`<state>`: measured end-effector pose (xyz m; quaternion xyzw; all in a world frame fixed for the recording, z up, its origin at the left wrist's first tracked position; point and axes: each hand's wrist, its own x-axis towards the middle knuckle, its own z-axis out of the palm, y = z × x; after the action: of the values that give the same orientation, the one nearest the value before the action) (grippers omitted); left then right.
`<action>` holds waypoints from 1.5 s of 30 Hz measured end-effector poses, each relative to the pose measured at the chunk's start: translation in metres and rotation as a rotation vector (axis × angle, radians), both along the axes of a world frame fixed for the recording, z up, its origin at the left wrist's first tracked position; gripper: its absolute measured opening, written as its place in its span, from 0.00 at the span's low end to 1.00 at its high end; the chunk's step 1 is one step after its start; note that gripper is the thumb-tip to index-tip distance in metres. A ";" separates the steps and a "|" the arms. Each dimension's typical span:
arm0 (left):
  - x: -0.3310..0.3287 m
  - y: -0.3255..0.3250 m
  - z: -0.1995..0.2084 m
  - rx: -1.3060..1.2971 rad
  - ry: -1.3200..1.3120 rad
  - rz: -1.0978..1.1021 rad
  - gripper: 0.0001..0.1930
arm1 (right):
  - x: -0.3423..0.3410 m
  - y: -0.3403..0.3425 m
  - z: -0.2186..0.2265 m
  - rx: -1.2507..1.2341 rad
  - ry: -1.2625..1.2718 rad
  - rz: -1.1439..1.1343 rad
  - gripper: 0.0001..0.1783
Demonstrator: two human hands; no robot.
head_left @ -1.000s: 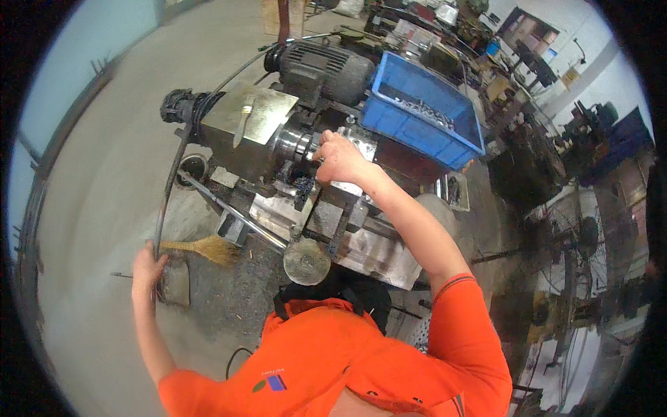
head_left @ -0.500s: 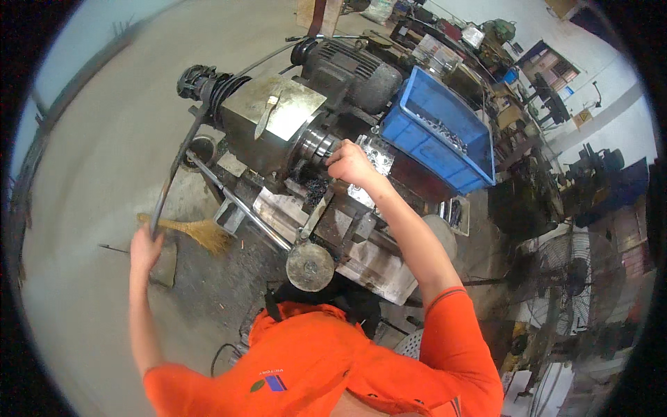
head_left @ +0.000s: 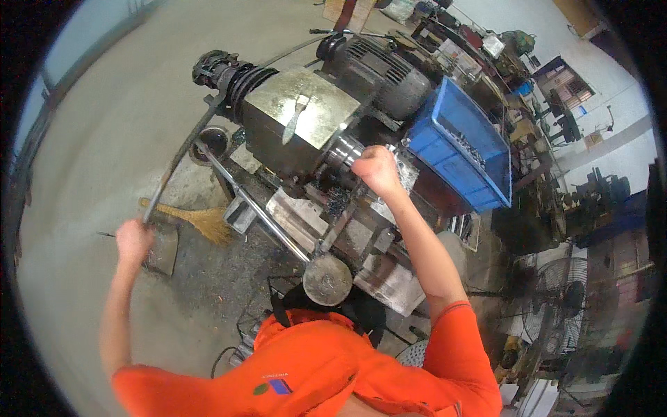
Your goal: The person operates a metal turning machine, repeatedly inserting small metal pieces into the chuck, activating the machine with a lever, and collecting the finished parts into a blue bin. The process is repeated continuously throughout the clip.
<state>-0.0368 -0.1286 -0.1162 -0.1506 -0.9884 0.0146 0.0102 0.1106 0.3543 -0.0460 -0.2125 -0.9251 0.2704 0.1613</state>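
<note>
My left hand [head_left: 133,240] is closed around the lower end of a long dark lever bar [head_left: 182,149]. That bar runs up to the pulley end of a small metal lathe, beside its oily headstock [head_left: 267,132]. At the shiny spindle nose [head_left: 344,151], my right hand [head_left: 377,170] is closed with fingers pinched together. Whatever those fingers hold is hidden behind the hand. A flat brush [head_left: 295,119] lies on top of the headstock. Below the spindle, dark metal chips [head_left: 338,201] are heaped.
To the right of the spindle stands a blue crate [head_left: 455,163] with small metal parts inside. A motor [head_left: 382,73] sits behind the headstock. A polished rod [head_left: 253,205] slants toward a round metal disc [head_left: 328,281] near my body. On the floor lie a straw broom [head_left: 205,221] and a dustpan [head_left: 163,250].
The lever bar has swung outward to the left with my left hand on it. My right hand stays at the spindle. The whole view has shifted, so the lathe appears farther right.
</note>
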 end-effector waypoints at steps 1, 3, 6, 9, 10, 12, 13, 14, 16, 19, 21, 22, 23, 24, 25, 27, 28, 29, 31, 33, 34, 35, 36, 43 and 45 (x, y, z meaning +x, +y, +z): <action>-0.030 -0.027 -0.009 -0.036 0.043 -0.017 0.08 | 0.001 0.003 -0.006 0.006 0.049 0.055 0.13; -0.090 -0.058 -0.005 -0.104 0.199 -0.040 0.05 | 0.001 0.006 -0.009 0.091 0.109 0.116 0.14; -0.153 -0.075 -0.014 -0.178 0.443 -0.267 0.06 | 0.000 0.001 -0.004 0.057 0.100 0.058 0.14; -0.165 -0.074 -0.014 -0.182 0.342 -0.187 0.07 | -0.003 -0.003 0.002 0.025 0.012 -0.044 0.14; -0.165 -0.073 -0.010 -0.188 0.347 -0.157 0.07 | -0.002 0.003 -0.005 0.117 0.096 0.037 0.13; -0.159 -0.065 -0.011 -0.184 0.327 -0.094 0.06 | 0.004 -0.001 0.001 0.052 0.050 0.025 0.12; -0.158 -0.054 -0.012 -0.170 0.344 0.031 0.06 | 0.010 0.003 -0.006 0.044 0.123 0.016 0.11; -0.156 -0.050 -0.013 -0.074 0.317 0.136 0.08 | 0.020 0.003 -0.004 0.114 0.184 0.029 0.10; -0.148 -0.035 -0.008 0.099 0.249 0.205 0.10 | 0.048 -0.008 0.004 0.249 0.294 0.051 0.10; -0.110 0.023 -0.022 0.667 0.588 -0.195 0.14 | 0.124 -0.011 0.015 0.138 0.238 -0.096 0.10; -0.067 0.055 -0.071 1.207 0.300 -0.018 0.15 | 0.179 -0.011 0.013 0.074 0.240 -0.203 0.09; -0.067 0.068 -0.126 1.232 0.141 0.008 0.15 | 0.205 -0.008 0.010 0.088 0.158 -0.250 0.09; -0.099 0.055 -0.193 0.996 -0.289 -0.121 0.17 | 0.232 -0.005 0.006 0.092 0.155 -0.283 0.10; -0.055 0.126 -0.188 0.742 -0.472 -0.046 0.18 | 0.267 -0.004 0.002 0.075 0.072 -0.403 0.10; -0.031 0.144 -0.205 0.658 -0.450 -0.174 0.21 | 0.296 0.000 -0.007 0.153 0.046 -0.449 0.11; -0.002 0.161 -0.209 0.260 -0.135 -0.468 0.19 | 0.344 -0.001 -0.007 0.053 0.011 -0.559 0.10; -0.002 0.160 -0.210 0.108 -0.117 -0.500 0.17 | 0.361 -0.003 -0.005 -0.105 0.078 -0.601 0.11; -0.012 0.154 -0.208 -0.039 -0.184 -0.565 0.14 | 0.380 0.000 -0.011 -0.058 0.024 -0.623 0.11; -0.029 0.184 -0.145 -0.411 -0.227 -0.679 0.11 | 0.418 0.004 -0.027 0.058 -0.031 -0.685 0.12; -0.036 0.183 -0.146 -0.547 -0.219 -0.728 0.11 | 0.443 0.009 -0.036 0.181 -0.052 -0.703 0.16; -0.038 0.187 -0.149 -0.584 -0.218 -0.716 0.12 | 0.460 0.012 -0.043 0.248 -0.094 -0.757 0.18; -0.039 0.184 -0.150 -0.487 -0.227 -0.665 0.13 | 0.476 0.015 -0.052 0.315 -0.138 -0.810 0.21; -0.028 0.186 -0.134 -0.393 -0.235 -0.621 0.14 | 0.497 0.017 -0.063 0.379 -0.185 -0.867 0.23; -0.054 0.144 -0.102 0.852 -0.520 -0.193 0.18 | 0.621 0.013 -0.127 0.192 -0.680 -1.196 0.18; -0.050 0.151 -0.081 1.080 -0.561 -0.048 0.21 | 0.620 -0.002 -0.141 0.213 -0.731 -1.223 0.15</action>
<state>-0.0872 0.0220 -0.1977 -0.1443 -0.8175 -0.5291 -0.1755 0.7311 0.3525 -0.1870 -0.7525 -0.6566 -0.0483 -0.0162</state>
